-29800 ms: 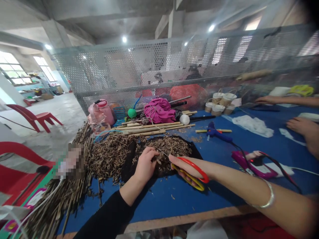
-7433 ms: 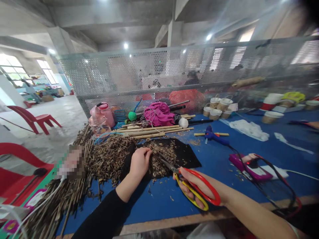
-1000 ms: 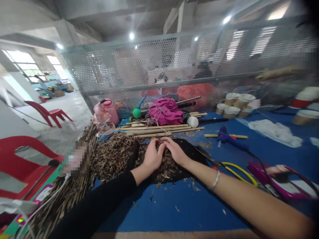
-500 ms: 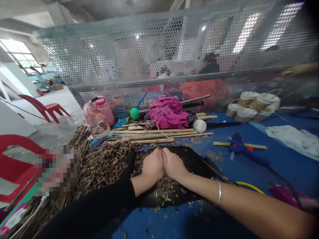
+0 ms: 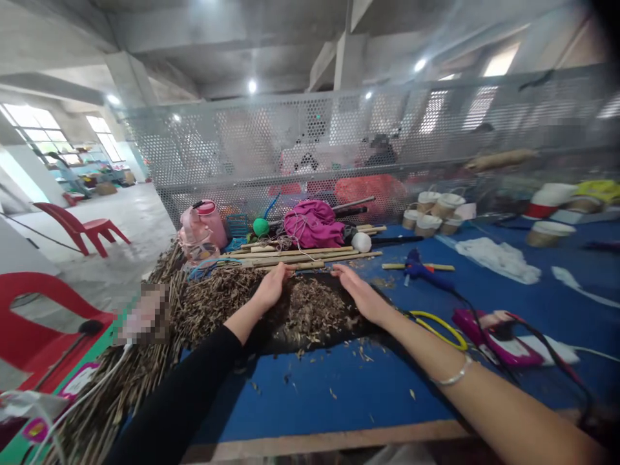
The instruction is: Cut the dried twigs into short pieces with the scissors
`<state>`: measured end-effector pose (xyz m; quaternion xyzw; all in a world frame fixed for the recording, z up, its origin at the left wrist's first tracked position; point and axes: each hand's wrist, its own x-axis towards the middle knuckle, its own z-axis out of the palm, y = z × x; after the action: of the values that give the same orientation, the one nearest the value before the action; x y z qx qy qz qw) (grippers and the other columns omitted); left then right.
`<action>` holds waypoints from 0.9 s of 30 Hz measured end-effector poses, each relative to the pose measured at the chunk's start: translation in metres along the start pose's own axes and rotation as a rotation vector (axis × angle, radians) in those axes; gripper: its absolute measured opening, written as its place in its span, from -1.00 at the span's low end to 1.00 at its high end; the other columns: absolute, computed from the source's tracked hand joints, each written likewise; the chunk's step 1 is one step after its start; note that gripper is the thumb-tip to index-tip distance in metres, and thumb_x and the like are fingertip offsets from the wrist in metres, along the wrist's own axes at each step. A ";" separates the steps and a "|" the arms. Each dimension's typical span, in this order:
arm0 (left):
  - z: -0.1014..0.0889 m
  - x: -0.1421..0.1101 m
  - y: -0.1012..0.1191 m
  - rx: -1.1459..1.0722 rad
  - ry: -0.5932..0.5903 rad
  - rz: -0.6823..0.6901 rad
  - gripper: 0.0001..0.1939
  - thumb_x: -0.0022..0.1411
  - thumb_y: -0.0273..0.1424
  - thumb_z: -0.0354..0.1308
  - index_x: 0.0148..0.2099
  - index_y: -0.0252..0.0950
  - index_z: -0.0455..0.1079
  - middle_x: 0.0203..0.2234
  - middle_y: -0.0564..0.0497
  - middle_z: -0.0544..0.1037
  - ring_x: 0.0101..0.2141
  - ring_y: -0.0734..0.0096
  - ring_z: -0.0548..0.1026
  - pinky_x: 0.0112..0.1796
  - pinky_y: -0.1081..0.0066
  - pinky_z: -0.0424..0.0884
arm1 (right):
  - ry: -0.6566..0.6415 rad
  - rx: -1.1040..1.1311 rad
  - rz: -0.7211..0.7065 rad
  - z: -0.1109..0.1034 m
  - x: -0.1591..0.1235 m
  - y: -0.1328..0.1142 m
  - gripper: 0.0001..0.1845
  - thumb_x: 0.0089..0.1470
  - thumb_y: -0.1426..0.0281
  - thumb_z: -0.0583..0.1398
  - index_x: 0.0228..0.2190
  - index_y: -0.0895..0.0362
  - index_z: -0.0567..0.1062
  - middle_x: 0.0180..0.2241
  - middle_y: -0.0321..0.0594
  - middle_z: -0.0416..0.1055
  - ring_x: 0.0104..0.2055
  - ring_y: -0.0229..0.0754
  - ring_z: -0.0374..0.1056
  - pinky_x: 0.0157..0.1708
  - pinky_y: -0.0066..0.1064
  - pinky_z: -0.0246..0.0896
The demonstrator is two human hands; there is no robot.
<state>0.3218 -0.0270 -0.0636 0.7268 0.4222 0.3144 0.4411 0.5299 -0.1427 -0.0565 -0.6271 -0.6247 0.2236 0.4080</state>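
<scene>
My left hand (image 5: 272,287) and my right hand (image 5: 361,294) are apart over a black cloth (image 5: 278,342) spread on the blue table. Their fingers are stretched out towards the cloth's far side. Between them lies a loose heap of brown, dry plant flakes (image 5: 317,307). My left hand is beside a bigger pile of dried brown plant bits (image 5: 220,300). I see nothing held in either hand, though whether the fingertips touch the cloth is unclear.
Bamboo sticks (image 5: 300,256) lie behind the cloth, near a magenta cloth bundle (image 5: 312,223) and a pink jug (image 5: 206,223). To the right are a blue glue gun (image 5: 426,274), a yellow cable loop (image 5: 443,323) and paper cups (image 5: 429,223). Dried stalks (image 5: 126,387) line the left edge.
My hands were pressed together over the cloth; now they have separated to its two sides, uncovering the flakes. The view has tilted up, showing more ceiling.
</scene>
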 end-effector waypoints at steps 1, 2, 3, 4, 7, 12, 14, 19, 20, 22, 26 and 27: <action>-0.004 -0.003 -0.002 0.038 0.041 0.029 -0.46 0.30 -0.17 -0.34 -0.07 -0.36 0.37 -0.19 -0.11 0.52 -0.17 0.31 0.45 -0.11 0.35 0.29 | 0.020 -0.013 0.000 -0.008 -0.007 0.004 -0.44 0.15 0.04 -0.14 0.02 0.12 0.22 0.01 -0.07 0.32 0.08 -0.09 0.19 0.09 -0.27 -0.01; -0.007 -0.007 -0.003 0.086 0.082 0.060 -0.51 0.29 -0.21 -0.29 -0.10 -0.36 0.39 -0.21 -0.11 0.52 -0.18 0.31 0.45 -0.10 0.36 0.29 | 0.053 -0.019 0.007 -0.014 -0.014 0.009 -0.45 0.14 0.03 -0.13 -0.03 0.12 0.27 -0.03 -0.08 0.35 0.05 -0.09 0.23 0.07 -0.27 0.02; -0.007 -0.011 -0.004 0.136 0.119 0.091 -0.55 0.29 -0.24 -0.24 -0.14 -0.35 0.41 -0.23 -0.10 0.53 -0.18 0.32 0.45 -0.10 0.37 0.29 | 0.102 -0.007 0.022 -0.019 -0.019 0.014 -0.46 0.14 0.02 -0.15 -0.10 0.12 0.32 -0.10 -0.09 0.39 -0.01 -0.10 0.28 0.04 -0.27 0.07; -0.006 -0.014 -0.005 0.183 0.141 0.123 -0.59 0.27 -0.27 -0.20 -0.16 -0.34 0.43 -0.25 -0.09 0.53 -0.19 0.32 0.45 -0.10 0.38 0.28 | 0.167 0.015 0.041 -0.021 -0.023 0.018 -0.46 0.14 0.02 -0.17 -0.19 0.13 0.35 -0.18 -0.09 0.43 -0.09 -0.10 0.33 -0.02 -0.28 0.14; 0.000 -0.025 -0.006 0.294 0.147 0.171 -0.66 0.22 -0.26 -0.07 -0.20 -0.32 0.47 -0.28 -0.07 0.54 -0.21 0.32 0.46 -0.12 0.40 0.30 | 0.326 0.004 0.086 -0.024 -0.033 0.025 -0.48 0.15 0.06 -0.18 -0.41 0.14 0.37 -0.39 -0.13 0.45 -0.28 -0.14 0.37 -0.19 -0.33 0.23; 0.009 -0.037 -0.005 0.426 0.150 0.180 -0.53 0.09 -0.14 0.11 -0.05 -0.36 0.43 -0.23 -0.15 0.52 -0.23 0.26 0.48 -0.14 0.36 0.34 | 0.273 -0.529 0.152 -0.040 -0.061 0.036 -0.68 0.05 0.16 0.02 -0.37 0.13 0.41 -0.40 -0.14 0.45 -0.35 -0.08 0.36 -0.31 -0.33 0.21; 0.011 -0.038 -0.006 0.449 0.119 0.214 -0.65 0.11 -0.22 0.12 -0.12 -0.31 0.48 -0.24 -0.12 0.54 -0.21 0.25 0.48 -0.11 0.35 0.34 | 0.210 -0.755 0.190 -0.048 -0.075 0.046 -0.67 0.04 0.23 0.03 -0.27 0.19 0.42 -0.32 -0.01 0.45 -0.27 0.01 0.37 -0.26 -0.26 0.21; 0.009 -0.038 -0.011 0.302 0.142 0.156 -0.81 0.15 -0.40 0.08 -0.28 -0.30 0.52 -0.35 -0.05 0.59 -0.31 0.33 0.52 -0.21 0.39 0.40 | 0.038 -0.941 0.284 -0.055 -0.097 0.066 -0.55 0.06 0.31 0.01 -0.07 0.29 0.37 -0.12 0.13 0.40 -0.08 0.08 0.34 -0.13 -0.23 0.21; 0.008 -0.039 -0.013 0.243 0.139 0.112 -0.81 0.16 -0.42 0.07 -0.27 -0.32 0.51 -0.37 -0.05 0.59 -0.37 0.36 0.52 -0.27 0.40 0.43 | 0.034 -0.954 0.290 -0.056 -0.099 0.068 -0.53 0.05 0.31 0.03 -0.04 0.29 0.35 -0.10 0.14 0.39 -0.08 0.08 0.34 -0.12 -0.23 0.21; 0.005 -0.040 -0.017 0.154 0.131 0.032 -0.79 0.17 -0.45 0.04 -0.24 -0.33 0.50 -0.41 -0.04 0.58 -0.47 0.41 0.51 -0.36 0.42 0.44 | 0.038 -0.985 0.305 -0.057 -0.101 0.070 -0.49 0.04 0.28 0.05 -0.01 0.30 0.33 -0.11 0.15 0.38 -0.12 0.10 0.36 -0.14 -0.21 0.22; 0.009 -0.041 -0.016 0.224 0.224 0.147 -0.65 0.14 -0.33 0.09 -0.03 -0.34 0.39 -0.19 -0.13 0.52 -0.21 0.30 0.49 -0.13 0.32 0.38 | 0.029 -0.998 0.284 -0.057 -0.101 0.070 -0.48 0.08 0.24 0.02 0.00 0.28 0.33 -0.18 0.12 0.39 -0.14 0.09 0.35 -0.19 -0.22 0.24; 0.014 -0.041 -0.013 0.270 0.236 0.193 -0.54 0.14 -0.26 0.09 0.06 -0.36 0.31 -0.09 -0.18 0.46 -0.10 0.25 0.43 -0.05 0.28 0.32 | 0.034 -1.005 0.287 -0.056 -0.100 0.069 -0.48 0.09 0.23 0.01 0.00 0.27 0.33 -0.18 0.11 0.39 -0.15 0.09 0.36 -0.19 -0.22 0.24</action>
<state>0.3107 -0.0651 -0.0841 0.7744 0.4378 0.3788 0.2552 0.6041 -0.2450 -0.1025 -0.8284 -0.5560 -0.0604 0.0322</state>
